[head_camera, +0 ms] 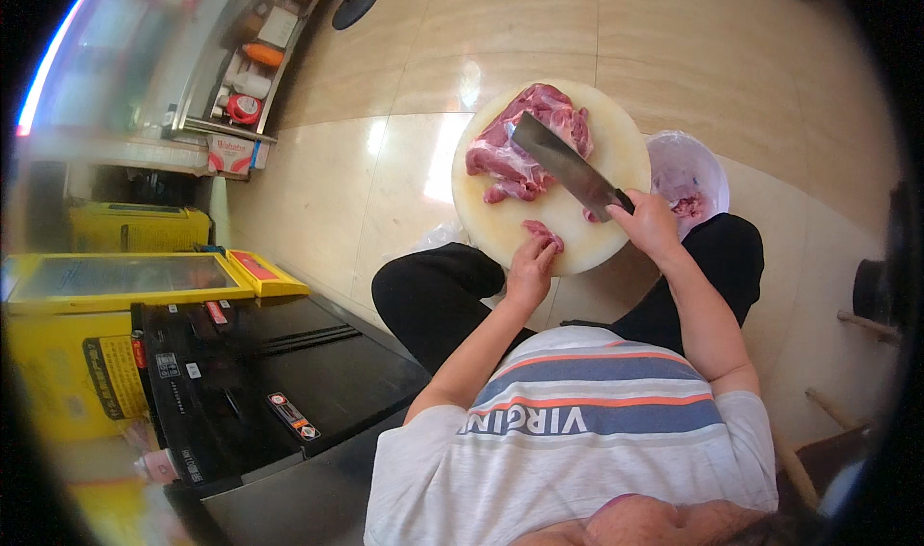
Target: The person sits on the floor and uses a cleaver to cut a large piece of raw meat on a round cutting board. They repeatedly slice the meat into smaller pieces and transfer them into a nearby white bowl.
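Note:
A large piece of raw red meat lies on the far left part of a round white cutting board. My right hand grips the dark handle of a cleaver. Its broad blade slants up to the left, with the tip over the large piece. Near the board's front edge, my left hand has its fingertips on a small strip of meat. Another small bit of meat shows by the blade's handle end, partly hidden.
A white bucket with meat scraps stands right of the board, beside my right knee. At the left are a black cabinet, a yellow freezer and a shelf with bottles. A clear plastic bag lies by my left knee.

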### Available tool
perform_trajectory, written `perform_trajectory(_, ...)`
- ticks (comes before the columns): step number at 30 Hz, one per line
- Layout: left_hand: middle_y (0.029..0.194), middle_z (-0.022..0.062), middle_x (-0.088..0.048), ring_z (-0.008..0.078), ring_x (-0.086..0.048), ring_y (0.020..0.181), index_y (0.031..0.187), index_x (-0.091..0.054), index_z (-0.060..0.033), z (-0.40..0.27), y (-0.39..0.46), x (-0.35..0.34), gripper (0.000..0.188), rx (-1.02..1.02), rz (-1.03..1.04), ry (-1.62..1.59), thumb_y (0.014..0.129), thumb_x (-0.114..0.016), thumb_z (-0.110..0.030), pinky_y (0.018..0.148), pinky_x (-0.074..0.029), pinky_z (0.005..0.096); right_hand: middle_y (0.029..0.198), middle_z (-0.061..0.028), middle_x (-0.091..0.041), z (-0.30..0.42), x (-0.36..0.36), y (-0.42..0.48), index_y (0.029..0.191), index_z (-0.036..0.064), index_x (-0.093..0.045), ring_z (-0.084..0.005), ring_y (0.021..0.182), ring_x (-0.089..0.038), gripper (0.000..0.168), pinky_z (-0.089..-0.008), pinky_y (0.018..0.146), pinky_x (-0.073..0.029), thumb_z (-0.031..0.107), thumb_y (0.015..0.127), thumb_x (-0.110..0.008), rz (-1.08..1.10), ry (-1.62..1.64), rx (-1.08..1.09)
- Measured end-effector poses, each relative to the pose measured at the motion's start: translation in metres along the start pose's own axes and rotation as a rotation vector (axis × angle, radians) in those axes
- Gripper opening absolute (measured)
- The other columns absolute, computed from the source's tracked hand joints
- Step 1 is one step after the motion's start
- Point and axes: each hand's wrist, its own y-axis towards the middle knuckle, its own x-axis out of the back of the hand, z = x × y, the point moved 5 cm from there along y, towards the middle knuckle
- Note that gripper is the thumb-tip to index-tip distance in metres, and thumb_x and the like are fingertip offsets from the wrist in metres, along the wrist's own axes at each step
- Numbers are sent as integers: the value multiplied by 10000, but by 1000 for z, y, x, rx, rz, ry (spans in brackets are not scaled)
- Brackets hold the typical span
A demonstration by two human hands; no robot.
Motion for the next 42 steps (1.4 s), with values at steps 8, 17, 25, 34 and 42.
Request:
perform_trajectory(8, 1291, 147, -513, 320, -512, 1128, 1037, -687, -156, 49, -4, -17, 360, 133, 100, 195, 701, -674, -26, 994, -371, 492, 705, -206, -624, 7, -21, -27, 838, 64, -656, -396, 687, -613, 295, -488, 625, -470, 356, 796, -647, 135, -92, 2)
perform_trajectory(17, 1088, 122, -623, 331, -560, 1027, 1002, -665, -96, 78, 2, -10, 329, 253, -120, -86, 687, -660, -1, 879, -458, 413, 678, -213, -614, 15, -16, -43, 784, 42, -633, -403, 661, -606, 270, -488, 598, -469, 310, 805, -648, 39, -181, 44)
perform_trajectory(25, 989, 119, -626, 328, -562, 937, 843, -639, -52, 84, 9, -7, 141, 337, -247, -29, 719, -642, 15, 810, -471, 404, 662, -226, -603, 19, -21, -54, 777, 34, -622, -412, 656, -604, 292, -499, 594, -464, 324, 810, -645, 33, -207, 23)
perform_trajectory(34, 927, 87, -658, 274, -599, 863, 863, -679, -68, 48, -15, -7, 171, 80, -105, -41, 703, -660, -11, 760, -505, 363, 680, -189, -623, 41, -36, -80, 818, 48, -610, -380, 642, -622, 232, -490, 591, -485, 280, 834, -624, 103, -326, 68)
perform_trajectory(42, 967, 52, -673, 252, -594, 866, 874, -702, -106, 44, -14, -11, 198, 95, -91, -27, 701, -639, -33, 782, -503, 346, 690, -189, -626, 57, -40, -88, 847, 32, -579, -379, 653, -637, 195, -479, 599, -504, 224, 845, -614, 150, -525, 68)
